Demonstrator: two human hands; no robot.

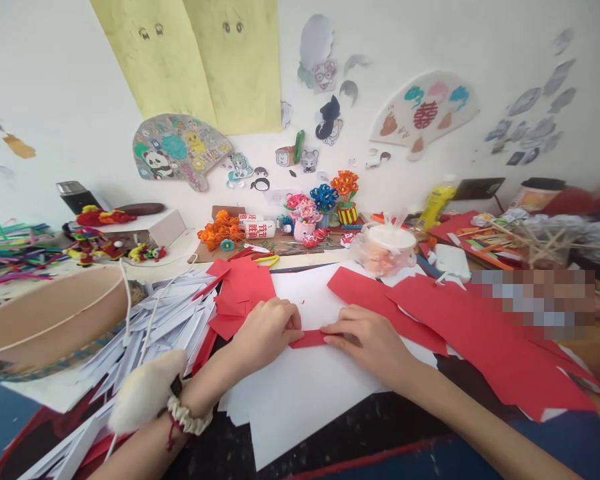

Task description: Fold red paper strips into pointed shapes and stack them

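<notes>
A small folded strip of red paper (309, 339) lies over white sheets (300, 407) in front of me. My left hand (273, 327) pinches its left end, fingers closed. At the strip's right end, my right hand (357, 337) grips it between thumb and fingers. Behind my left hand is a pile of red paper pieces (245, 287). Larger red sheets (470, 340) spread out to the right of my right hand. A scrunchie (187, 419) and a cord bracelet circle my left wrist.
Many folded white paper strips (165, 320) heap up at left, beside a large beige bowl (60, 313). A plastic-wrapped tub (387, 243), orange flowers (221, 229) and a yellow bottle (437, 203) stand along the back. Wooden sticks (545, 240) lie at right.
</notes>
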